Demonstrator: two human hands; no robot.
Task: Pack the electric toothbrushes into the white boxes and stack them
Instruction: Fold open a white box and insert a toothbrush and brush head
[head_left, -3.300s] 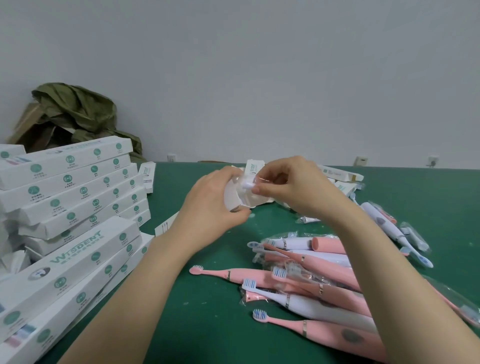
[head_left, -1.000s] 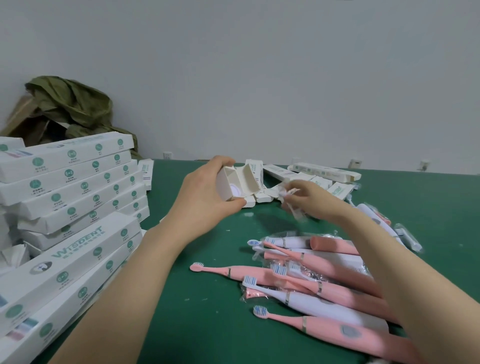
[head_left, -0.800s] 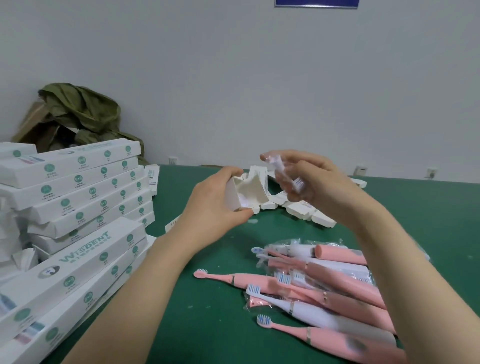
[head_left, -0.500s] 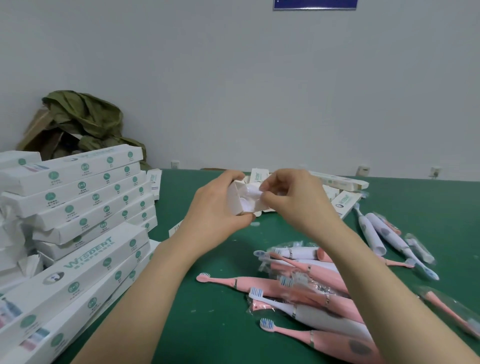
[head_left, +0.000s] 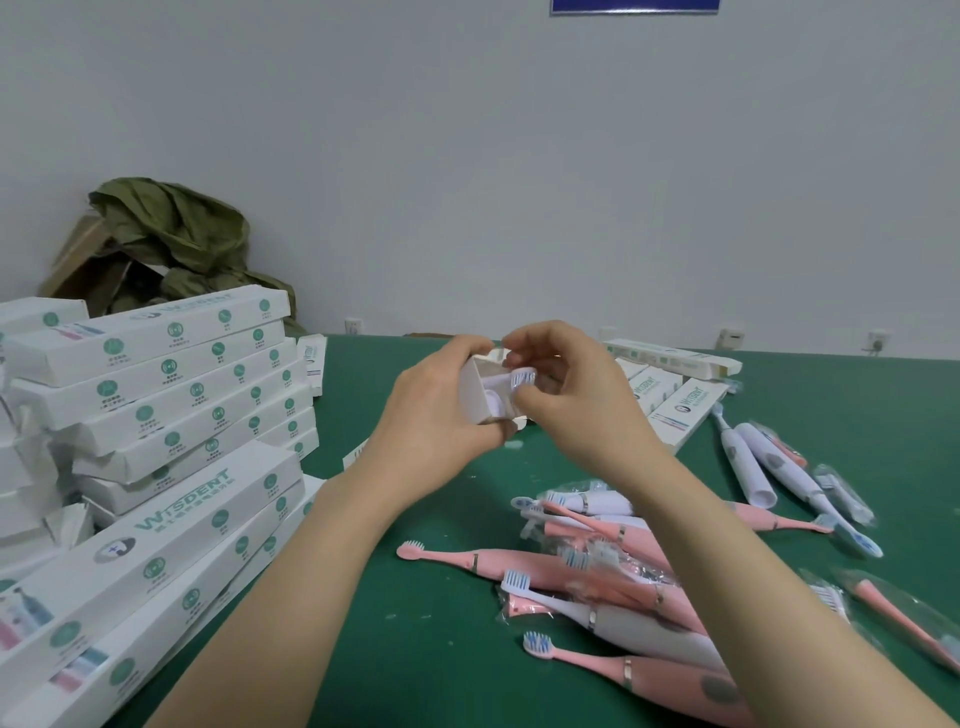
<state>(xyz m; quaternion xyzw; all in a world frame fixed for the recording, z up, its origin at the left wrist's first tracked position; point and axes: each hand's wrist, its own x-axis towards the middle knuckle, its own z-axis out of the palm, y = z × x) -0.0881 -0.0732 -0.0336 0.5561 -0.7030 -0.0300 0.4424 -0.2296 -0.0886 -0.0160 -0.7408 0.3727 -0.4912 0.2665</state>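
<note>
The left hand (head_left: 439, 415) grips the open white box (head_left: 482, 400) above the desk (head_left: 426, 654), and the right hand (head_left: 576, 410) now pinches a newly fetched brush head (head_left: 522, 378) into its mouth, so filling proceeds.

From my end the light is soft, even and fairly bright; only faint shadows lie on the green bench (head_left: 415, 649). The wide lens bows the stacked boxes (head_left: 156, 364) at the left edge, their small print blurred.
</note>
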